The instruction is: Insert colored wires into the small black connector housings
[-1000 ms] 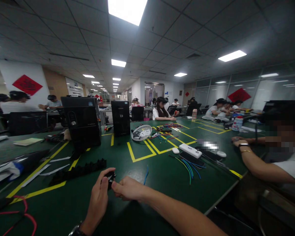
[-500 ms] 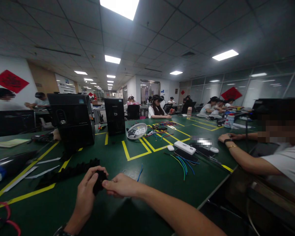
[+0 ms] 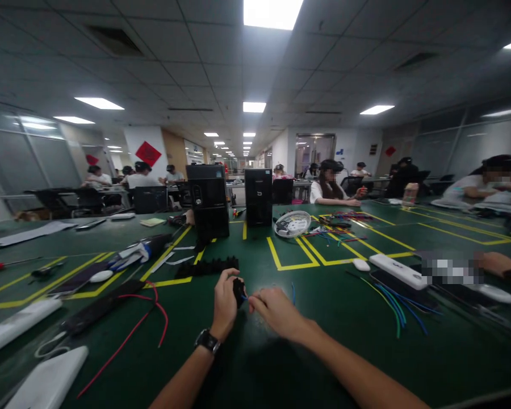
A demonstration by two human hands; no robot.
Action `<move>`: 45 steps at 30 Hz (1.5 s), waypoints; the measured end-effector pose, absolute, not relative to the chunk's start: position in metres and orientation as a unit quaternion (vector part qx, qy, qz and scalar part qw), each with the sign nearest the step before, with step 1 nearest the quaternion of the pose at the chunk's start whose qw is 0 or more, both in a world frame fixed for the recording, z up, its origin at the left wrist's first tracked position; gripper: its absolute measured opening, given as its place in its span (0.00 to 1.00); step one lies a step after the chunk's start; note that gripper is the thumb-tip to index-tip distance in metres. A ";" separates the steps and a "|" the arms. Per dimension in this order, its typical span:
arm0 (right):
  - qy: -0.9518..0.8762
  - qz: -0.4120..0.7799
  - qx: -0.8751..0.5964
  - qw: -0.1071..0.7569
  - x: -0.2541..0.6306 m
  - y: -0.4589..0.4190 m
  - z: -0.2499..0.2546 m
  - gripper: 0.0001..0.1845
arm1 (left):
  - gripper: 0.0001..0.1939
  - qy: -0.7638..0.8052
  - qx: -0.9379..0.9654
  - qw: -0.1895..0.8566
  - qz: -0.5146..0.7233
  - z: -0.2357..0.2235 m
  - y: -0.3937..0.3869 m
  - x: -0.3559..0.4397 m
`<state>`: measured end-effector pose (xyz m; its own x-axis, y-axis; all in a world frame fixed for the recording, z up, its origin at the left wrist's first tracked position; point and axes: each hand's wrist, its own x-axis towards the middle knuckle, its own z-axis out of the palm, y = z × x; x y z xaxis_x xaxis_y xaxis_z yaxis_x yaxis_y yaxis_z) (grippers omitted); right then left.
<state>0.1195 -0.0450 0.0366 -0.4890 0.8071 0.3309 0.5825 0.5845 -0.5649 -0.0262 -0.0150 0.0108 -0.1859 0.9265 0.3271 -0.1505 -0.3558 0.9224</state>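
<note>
Closed around a small black part, my left hand is near the middle of the table's front. My right hand pinches a short blue wire, whose far end meets the black part; whether it sits inside a hole I cannot tell. Beyond my left hand lies a row of black ridged pieces. Another blue wire lies just past my right hand. To the right, several green and blue wires are fanned out on the green table.
Two black computer towers stand at the back, with a white basket beside them. Red wires, white power banks and a screwdriver lie left. A co-worker's hand rests at the right.
The view has swung left, so the table's left side now shows. The black part stays in my left hand, and a blue wire now shows between it and my right fingers.
</note>
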 end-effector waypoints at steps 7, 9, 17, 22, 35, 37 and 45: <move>-0.842 0.107 -0.464 0.255 0.110 -0.051 0.032 0.20 | 0.14 0.371 0.358 0.520 0.681 0.013 -0.016 -0.013; -0.842 0.091 -0.476 0.237 0.102 -0.051 0.027 0.19 | 0.16 0.369 0.289 0.563 0.681 0.014 -0.015 -0.011; -0.823 0.143 -0.489 0.250 0.102 -0.048 0.024 0.20 | 0.15 0.366 0.265 0.563 0.692 0.011 -0.009 -0.008; -0.812 0.117 -0.523 0.231 0.088 -0.057 0.018 0.20 | 0.12 0.384 0.236 0.567 0.689 0.005 -0.003 -0.003; -0.814 0.160 -0.477 0.290 0.100 -0.052 0.019 0.19 | 0.15 0.361 0.283 0.553 0.695 0.010 -0.009 -0.012; -0.812 0.166 -0.471 0.302 0.100 -0.052 0.023 0.20 | 0.14 0.367 0.309 0.528 0.701 0.006 -0.007 -0.013; -0.799 0.148 -0.478 0.333 0.110 -0.050 0.035 0.21 | 0.14 0.323 0.339 0.522 0.713 0.012 -0.007 -0.006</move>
